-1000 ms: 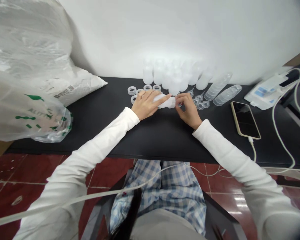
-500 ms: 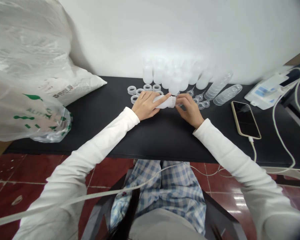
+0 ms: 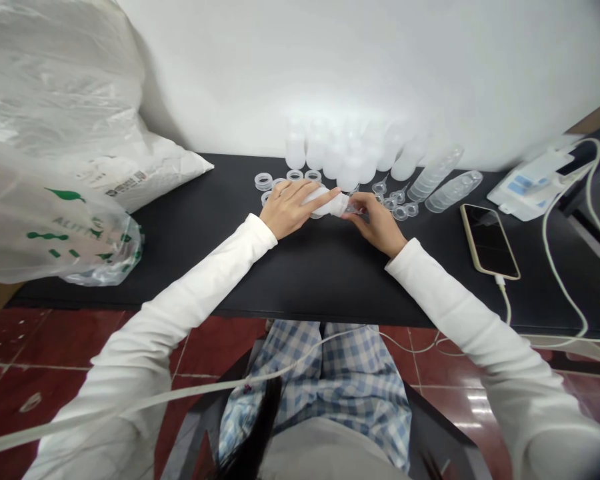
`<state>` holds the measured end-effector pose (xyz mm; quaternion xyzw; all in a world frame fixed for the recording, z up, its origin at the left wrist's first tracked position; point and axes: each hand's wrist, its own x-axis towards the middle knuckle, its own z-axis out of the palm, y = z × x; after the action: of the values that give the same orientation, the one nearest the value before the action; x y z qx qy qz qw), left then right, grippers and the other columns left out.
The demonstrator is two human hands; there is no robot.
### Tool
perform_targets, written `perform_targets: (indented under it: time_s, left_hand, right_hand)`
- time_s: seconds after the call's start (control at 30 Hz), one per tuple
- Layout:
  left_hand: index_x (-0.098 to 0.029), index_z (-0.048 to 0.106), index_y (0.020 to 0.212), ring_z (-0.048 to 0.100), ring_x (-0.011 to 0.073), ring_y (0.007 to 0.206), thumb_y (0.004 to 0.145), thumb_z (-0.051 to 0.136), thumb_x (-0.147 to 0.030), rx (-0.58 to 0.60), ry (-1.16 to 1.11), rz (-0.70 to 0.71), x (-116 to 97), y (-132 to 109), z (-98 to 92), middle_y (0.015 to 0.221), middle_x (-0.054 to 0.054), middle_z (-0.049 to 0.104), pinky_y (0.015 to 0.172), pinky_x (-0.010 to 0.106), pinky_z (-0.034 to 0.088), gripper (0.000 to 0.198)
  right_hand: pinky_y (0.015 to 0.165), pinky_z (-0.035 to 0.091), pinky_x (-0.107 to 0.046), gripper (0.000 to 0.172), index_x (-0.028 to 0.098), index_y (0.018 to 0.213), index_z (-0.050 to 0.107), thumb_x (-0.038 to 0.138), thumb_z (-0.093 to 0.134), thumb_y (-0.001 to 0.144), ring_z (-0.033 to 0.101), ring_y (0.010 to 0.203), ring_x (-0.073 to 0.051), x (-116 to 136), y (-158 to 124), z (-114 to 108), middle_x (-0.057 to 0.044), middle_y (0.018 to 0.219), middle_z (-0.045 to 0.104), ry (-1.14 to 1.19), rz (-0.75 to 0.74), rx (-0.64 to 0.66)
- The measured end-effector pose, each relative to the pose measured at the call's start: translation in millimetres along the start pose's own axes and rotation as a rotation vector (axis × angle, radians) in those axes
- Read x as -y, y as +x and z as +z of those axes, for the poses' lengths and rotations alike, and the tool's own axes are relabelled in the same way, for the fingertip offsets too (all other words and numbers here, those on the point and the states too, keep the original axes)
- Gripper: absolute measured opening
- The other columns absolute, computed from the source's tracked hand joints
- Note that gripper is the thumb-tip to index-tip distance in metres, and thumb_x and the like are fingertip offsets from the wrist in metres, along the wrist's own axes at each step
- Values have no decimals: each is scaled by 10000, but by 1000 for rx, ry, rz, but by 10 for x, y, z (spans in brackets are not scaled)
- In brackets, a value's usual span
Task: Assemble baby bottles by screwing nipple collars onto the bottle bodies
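My left hand (image 3: 291, 208) is wrapped round a small translucent white bottle (image 3: 330, 202) that lies sideways over the black table (image 3: 300, 273). At the bottle's mouth, my right hand (image 3: 375, 221) pinches a small clear plastic piece (image 3: 356, 209). Both hands meet near the table's middle, just in front of a cluster of upright white bottles (image 3: 350, 157). White rings (image 3: 264, 181) lie to the left of my left hand. Small clear parts (image 3: 400, 203) lie to the right of my right hand.
Stacks of clear caps (image 3: 443, 180) lie at the back right. A phone (image 3: 489, 240) on a cable rests at the right, with a white device (image 3: 527, 183) and cords beyond. Large plastic bags (image 3: 55, 167) fill the left side. The wall is close behind.
My hands have shifted slightly left and the bottle has tilted a little. The clear piece now shows between my right fingers at the bottle's mouth.
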<state>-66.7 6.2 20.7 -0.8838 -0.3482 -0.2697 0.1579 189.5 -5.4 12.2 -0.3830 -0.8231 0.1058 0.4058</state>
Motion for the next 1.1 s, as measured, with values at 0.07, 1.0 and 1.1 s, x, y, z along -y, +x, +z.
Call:
perform_targets:
  time_s: [0.07,1.0,1.1]
  left_hand:
    - [-420,372,1556,587,278,1303,927,522,-158,8,-10,-1,4,-2,3,1404,57,645,1090,460,375,698]
    - [-295,608,1414,682,284,1162,963,546,-566,39,-188,-9,134,16,-59,1351,112,694,1013,446,465,529]
    - [-319,599,1423,677,272,1186,976,537,-547,38,-164,-13,144,12,-51,1356,92,693,1046,443,454,506]
  right_hand:
    - [738,503,-341,207,243,1072,578,396,635,945,614,797,-195,-1,3,2,-35,908,658,-19,-22,8]
    - [826,551,-415,200,279,997,678,376,504,1017,696,914,-235,-11,15,-59,-63,1045,760,-97,-136,-101]
    - [815,536,-402,196,267,1068,694,415,630,957,681,844,-236,-56,13,-93,-59,971,757,-115,-69,-69]
